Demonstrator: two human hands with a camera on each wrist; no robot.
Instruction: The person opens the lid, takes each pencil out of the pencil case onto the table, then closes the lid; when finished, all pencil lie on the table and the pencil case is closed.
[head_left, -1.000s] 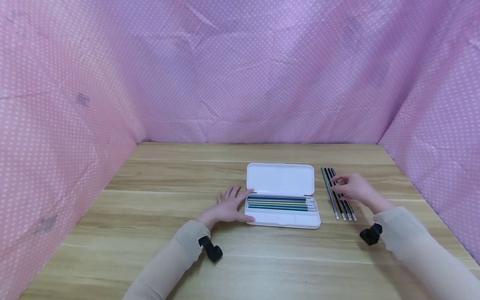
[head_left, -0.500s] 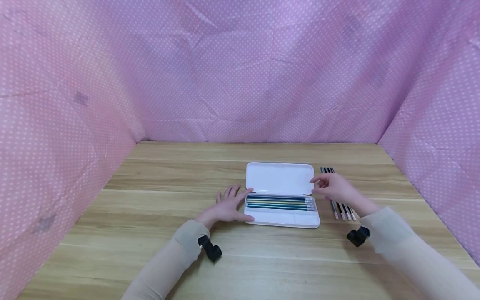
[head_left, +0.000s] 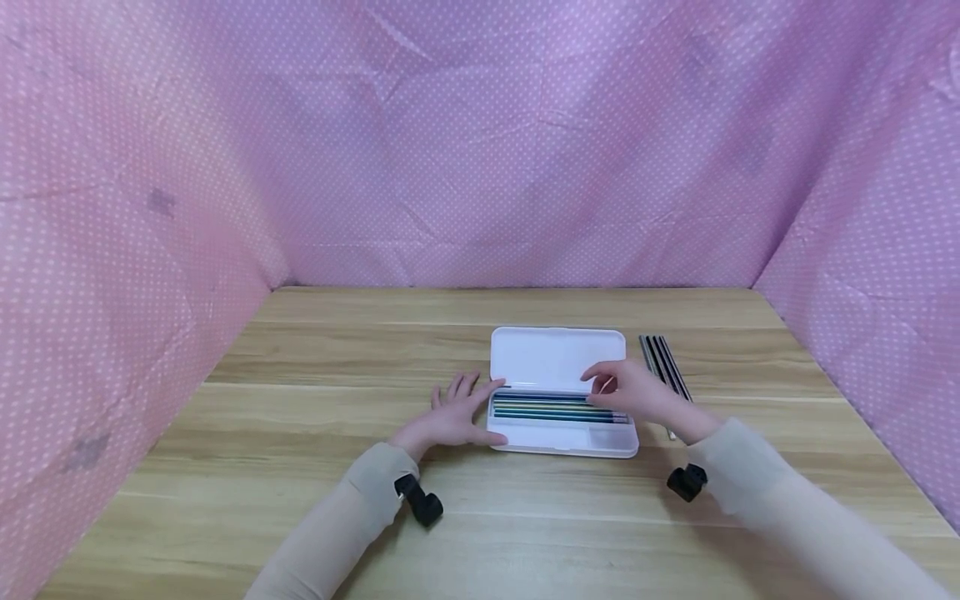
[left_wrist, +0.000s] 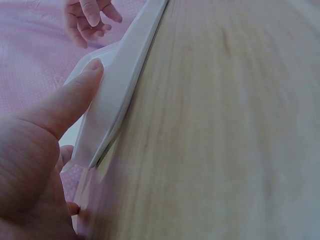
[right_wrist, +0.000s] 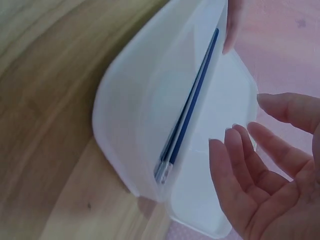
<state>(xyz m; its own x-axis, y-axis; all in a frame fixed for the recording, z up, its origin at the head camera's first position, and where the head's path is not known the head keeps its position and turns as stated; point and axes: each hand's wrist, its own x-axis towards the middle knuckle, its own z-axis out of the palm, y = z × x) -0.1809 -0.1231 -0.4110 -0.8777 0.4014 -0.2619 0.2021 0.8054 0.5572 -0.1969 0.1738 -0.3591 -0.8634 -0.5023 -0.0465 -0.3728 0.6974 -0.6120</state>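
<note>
Looking down from the head camera, I see a white pencil case (head_left: pixel 558 392) lying open near the middle of the wooden table (head_left: pixel 300 467), its lid (head_left: pixel 557 360) folded back flat toward the far side. A row of blue and green pencils (head_left: pixel 551 406) lies lengthwise in the rear part of its tray, while the front strip of the tray is bare white.

My left hand (head_left: pixel 455 412) rests flat on the table against the left end of the case, its fingers straight and spread, holding nothing. The left wrist view shows the thumb (left_wrist: pixel 75 97) pressed along the white edge of the case (left_wrist: pixel 117 87), the hand otherwise relaxed.

My right hand (head_left: pixel 628 392) hovers over the right end of the tray, above the pencil tips. In the right wrist view its fingers (right_wrist: pixel 250 170) are loosely extended with the palm turned toward the case (right_wrist: pixel 150 115), gripping nothing; one blue pencil (right_wrist: pixel 192 105) shows clearly inside.

To the right of the case, just beside it, a small bundle of dark pencils (head_left: pixel 662 362) lies on the table, pointing away from me, its near end hidden behind my right hand and wrist. Pink dotted cloth (head_left: pixel 480 142) walls in the table on three sides.
</note>
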